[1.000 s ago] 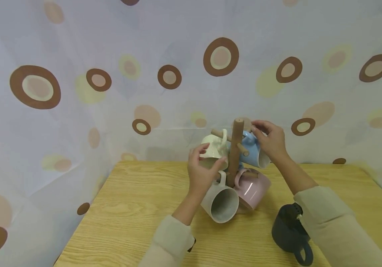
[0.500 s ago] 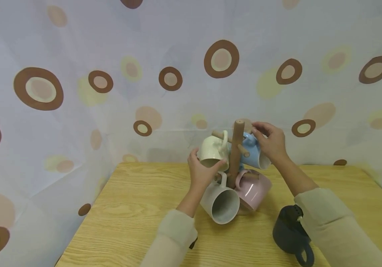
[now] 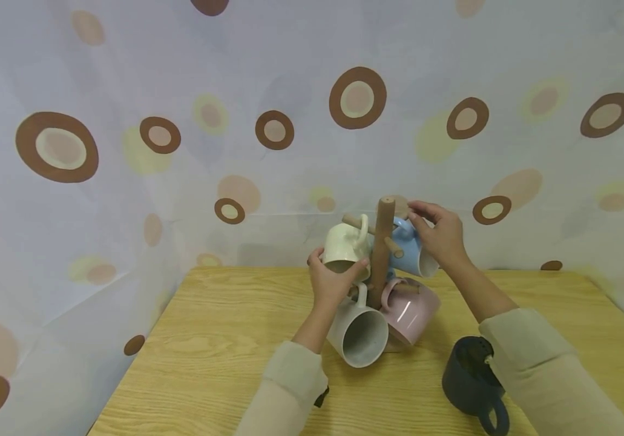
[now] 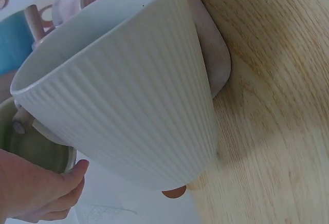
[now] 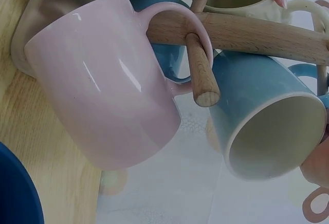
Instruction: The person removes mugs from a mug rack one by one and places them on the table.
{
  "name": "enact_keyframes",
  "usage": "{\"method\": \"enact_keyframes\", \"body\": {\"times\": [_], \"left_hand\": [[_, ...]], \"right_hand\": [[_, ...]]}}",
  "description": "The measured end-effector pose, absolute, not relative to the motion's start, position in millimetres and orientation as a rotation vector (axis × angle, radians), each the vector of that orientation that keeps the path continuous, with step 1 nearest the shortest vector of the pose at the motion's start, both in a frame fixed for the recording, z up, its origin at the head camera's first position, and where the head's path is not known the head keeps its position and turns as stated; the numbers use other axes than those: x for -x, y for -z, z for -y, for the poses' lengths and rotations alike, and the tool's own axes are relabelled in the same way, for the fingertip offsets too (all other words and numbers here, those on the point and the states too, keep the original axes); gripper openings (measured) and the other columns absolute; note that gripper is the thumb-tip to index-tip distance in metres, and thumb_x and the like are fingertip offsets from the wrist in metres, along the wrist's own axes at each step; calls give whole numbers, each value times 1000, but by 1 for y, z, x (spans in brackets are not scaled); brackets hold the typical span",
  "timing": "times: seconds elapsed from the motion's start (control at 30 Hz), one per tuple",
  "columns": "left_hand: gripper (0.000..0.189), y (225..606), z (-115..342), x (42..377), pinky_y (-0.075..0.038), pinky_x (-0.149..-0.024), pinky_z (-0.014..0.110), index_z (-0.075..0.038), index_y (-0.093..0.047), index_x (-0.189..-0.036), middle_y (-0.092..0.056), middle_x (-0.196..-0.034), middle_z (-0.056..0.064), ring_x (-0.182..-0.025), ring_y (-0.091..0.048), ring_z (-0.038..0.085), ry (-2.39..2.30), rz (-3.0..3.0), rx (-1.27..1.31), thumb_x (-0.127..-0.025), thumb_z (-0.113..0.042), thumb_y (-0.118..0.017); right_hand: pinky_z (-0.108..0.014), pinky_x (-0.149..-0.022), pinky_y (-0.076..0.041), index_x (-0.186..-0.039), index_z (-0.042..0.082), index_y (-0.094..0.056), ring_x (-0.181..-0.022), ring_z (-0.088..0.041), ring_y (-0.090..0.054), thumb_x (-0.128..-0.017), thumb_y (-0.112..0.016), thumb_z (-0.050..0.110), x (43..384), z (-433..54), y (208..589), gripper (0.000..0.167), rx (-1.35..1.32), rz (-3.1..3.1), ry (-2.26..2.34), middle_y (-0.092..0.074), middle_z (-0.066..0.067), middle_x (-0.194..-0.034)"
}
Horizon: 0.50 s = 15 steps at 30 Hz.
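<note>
A wooden mug tree [image 3: 381,260] bears several mugs on its pegs. On its upper left peg hangs a cream mug [image 3: 343,245], opening downward. My left hand [image 3: 331,284] holds this mug low near its rim, thumb on the right and fingers on the left. At the upper right hangs a blue mug [image 3: 405,251] by its handle. My right hand [image 3: 443,233] pinches the end of the peg above it, the exact contact partly hidden. In the right wrist view only fingertips [image 5: 316,167] show beside the blue mug's rim.
A white ribbed mug [image 4: 123,85] hangs low at the front, and a pink mug [image 5: 103,85] low on the right. A dark blue mug [image 3: 466,381] stands on the wooden table [image 3: 208,363] by my right sleeve. Patterned cloth [image 3: 290,72] rises behind.
My left hand's fingers have moved from in front of the cream mug to around its lower left side. The right hand has stayed at the peg.
</note>
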<state>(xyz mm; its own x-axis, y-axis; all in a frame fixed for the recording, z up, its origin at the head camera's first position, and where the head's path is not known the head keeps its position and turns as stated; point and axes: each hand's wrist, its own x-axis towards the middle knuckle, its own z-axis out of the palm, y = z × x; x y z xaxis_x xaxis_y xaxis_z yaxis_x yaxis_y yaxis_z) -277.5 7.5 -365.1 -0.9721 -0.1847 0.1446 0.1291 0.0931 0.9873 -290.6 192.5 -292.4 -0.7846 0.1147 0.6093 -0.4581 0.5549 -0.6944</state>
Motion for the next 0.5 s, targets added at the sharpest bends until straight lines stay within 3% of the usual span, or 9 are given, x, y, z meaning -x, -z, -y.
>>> {"method": "enact_keyframes", "body": {"times": [0.1, 0.2, 0.3, 0.5], "left_hand": [[90, 367, -9, 278, -46, -95, 44, -7, -27, -135, -40, -131, 16, -117, -47, 31, 2009, 2113, -66, -68, -35, -81], [91, 367, -11, 279, -46, -94, 44, -9, -27, -134, -42, -129, 16, -116, -48, 31, 2039, 2104, -89, -67, -36, -81], [90, 367, -13, 279, -46, -94, 44, -11, -27, -134, -44, -127, 16, -114, -50, 30, 2035, 2113, -126, -67, -38, -81], [87, 366, -13, 281, -51, -88, 41, -13, -30, -133, -45, -126, 14, -113, -50, 29, 2086, 2077, -151, -66, -34, -82]], "right_hand": [[-20, -90, -47, -111, -8, -63, -96, -1, -62, -89, -58, 6, 292, -193, 294, 26, -272, 2166, -1234, -64, -26, -110], [-4, -78, -43, -111, -7, -63, -82, 18, -51, -89, -59, 8, 291, -194, 295, 27, -257, 2154, -1297, -63, -26, -110], [0, -71, -42, -112, -7, -63, -76, 20, -49, -90, -58, 10, 291, -193, 294, 28, -231, 2158, -1363, -63, -27, -110], [-1, -70, -43, -113, -6, -63, -76, 20, -50, -91, -59, 13, 292, -195, 289, 30, -203, 2215, -1364, -62, -24, -112]]}}
